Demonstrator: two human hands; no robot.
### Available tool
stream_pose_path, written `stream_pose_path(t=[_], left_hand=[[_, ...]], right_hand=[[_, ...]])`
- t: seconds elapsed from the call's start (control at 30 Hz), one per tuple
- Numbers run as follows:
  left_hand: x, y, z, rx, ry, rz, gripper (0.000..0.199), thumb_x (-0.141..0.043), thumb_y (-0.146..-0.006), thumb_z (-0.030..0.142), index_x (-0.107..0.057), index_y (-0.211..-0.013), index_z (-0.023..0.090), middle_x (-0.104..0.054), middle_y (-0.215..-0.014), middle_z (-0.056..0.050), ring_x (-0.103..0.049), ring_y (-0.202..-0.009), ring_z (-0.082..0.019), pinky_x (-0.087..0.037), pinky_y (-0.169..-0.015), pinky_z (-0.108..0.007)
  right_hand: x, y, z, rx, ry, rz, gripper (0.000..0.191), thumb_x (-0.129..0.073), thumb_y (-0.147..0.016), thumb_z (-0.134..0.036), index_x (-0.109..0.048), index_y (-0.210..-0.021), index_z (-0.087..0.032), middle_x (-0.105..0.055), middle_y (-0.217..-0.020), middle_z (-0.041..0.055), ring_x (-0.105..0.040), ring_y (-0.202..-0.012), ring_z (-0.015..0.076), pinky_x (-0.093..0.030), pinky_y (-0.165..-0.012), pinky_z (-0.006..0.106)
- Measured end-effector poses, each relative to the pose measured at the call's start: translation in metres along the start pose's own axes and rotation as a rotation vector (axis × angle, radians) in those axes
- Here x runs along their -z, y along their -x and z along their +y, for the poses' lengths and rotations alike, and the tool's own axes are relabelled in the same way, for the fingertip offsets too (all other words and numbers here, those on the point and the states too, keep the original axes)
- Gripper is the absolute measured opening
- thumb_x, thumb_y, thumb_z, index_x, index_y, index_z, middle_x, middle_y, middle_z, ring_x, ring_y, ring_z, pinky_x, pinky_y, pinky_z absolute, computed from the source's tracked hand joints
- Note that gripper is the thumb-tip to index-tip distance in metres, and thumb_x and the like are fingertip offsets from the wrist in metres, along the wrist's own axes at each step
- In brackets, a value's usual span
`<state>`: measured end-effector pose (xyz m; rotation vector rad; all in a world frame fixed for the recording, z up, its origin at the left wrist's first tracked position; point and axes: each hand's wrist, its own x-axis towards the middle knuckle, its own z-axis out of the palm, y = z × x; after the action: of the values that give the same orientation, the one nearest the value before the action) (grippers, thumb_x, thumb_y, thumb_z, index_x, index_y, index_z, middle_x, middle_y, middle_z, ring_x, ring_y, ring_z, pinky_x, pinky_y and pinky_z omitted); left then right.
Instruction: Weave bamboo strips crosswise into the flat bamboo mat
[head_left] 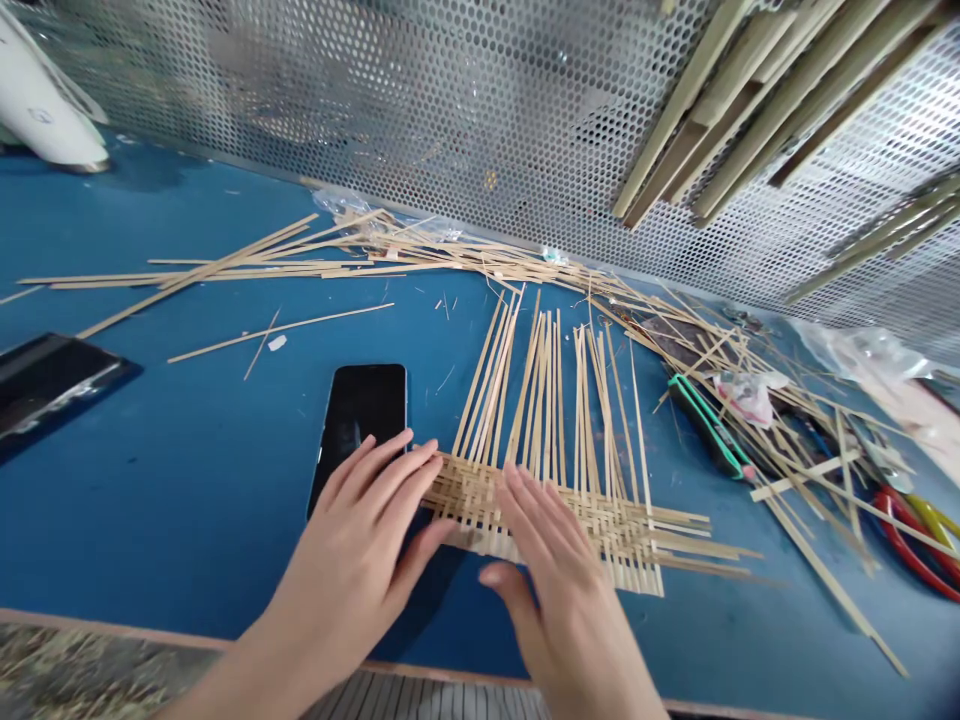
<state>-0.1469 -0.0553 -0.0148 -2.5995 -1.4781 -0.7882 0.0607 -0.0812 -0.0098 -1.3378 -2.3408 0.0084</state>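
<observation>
A partly woven bamboo strip mat (480, 495) lies on the blue table in front of me. Its long loose strips (536, 390) fan away toward the back, and shorter ends stick out at the right. With fingers stretched out, my left hand (364, 535) touches the mat's left end and partly covers a black smartphone (367, 405) lying beside it. My right hand (547, 565) rests flat over the middle of the weave, fingers extended and thumb apart. Parts of the weave are hidden under both hands.
Loose bamboo strips (450, 250) pile along the perforated metal panel (375, 110). At right lie a green utility knife (709, 425) and red-handled pliers (911, 535) among strips. A dark flat object (52, 385) is at left. Bamboo pieces (720, 120) stand against the panel.
</observation>
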Motion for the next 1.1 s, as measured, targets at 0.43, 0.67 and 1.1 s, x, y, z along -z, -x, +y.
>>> stream_pose_path(t=[0.43,0.67,1.1], left_hand=[[0.007,-0.08,-0.063,0.208,0.43,-0.611,0.025,-0.049,-0.092,0.045,-0.068,-0.103,0.033,-0.068,-0.112,0.004,-0.063,-0.1,-0.019,-0.046,-0.084,-0.031],[-0.003,-0.095,-0.054,0.24,0.445,-0.706,0.018,-0.063,-0.075,0.026,-0.067,-0.092,0.024,-0.069,-0.089,0.002,-0.063,-0.08,-0.015,-0.044,-0.071,-0.026],[-0.008,-0.106,-0.048,0.564,0.686,-0.821,0.05,-0.06,-0.071,0.039,-0.047,-0.116,0.02,-0.064,-0.117,-0.008,-0.07,-0.087,-0.019,-0.052,-0.076,-0.029]], right_hand=[[0.058,0.108,0.163,-0.667,0.466,0.468,0.051,-0.045,-0.091,-0.055,-0.073,-0.103,-0.014,-0.074,-0.101,0.0136,-0.07,-0.098,0.0333,-0.053,-0.09,0.041],[0.058,0.111,0.149,-0.782,0.24,0.496,0.04,-0.049,-0.09,-0.046,-0.072,-0.103,-0.017,-0.073,-0.107,0.0121,-0.065,-0.11,0.031,-0.048,-0.098,0.039],[0.061,0.111,0.144,-0.911,0.219,0.305,0.037,-0.047,-0.091,-0.044,-0.07,-0.108,-0.02,-0.072,-0.11,0.0088,-0.067,-0.105,0.0303,-0.051,-0.084,0.037]])
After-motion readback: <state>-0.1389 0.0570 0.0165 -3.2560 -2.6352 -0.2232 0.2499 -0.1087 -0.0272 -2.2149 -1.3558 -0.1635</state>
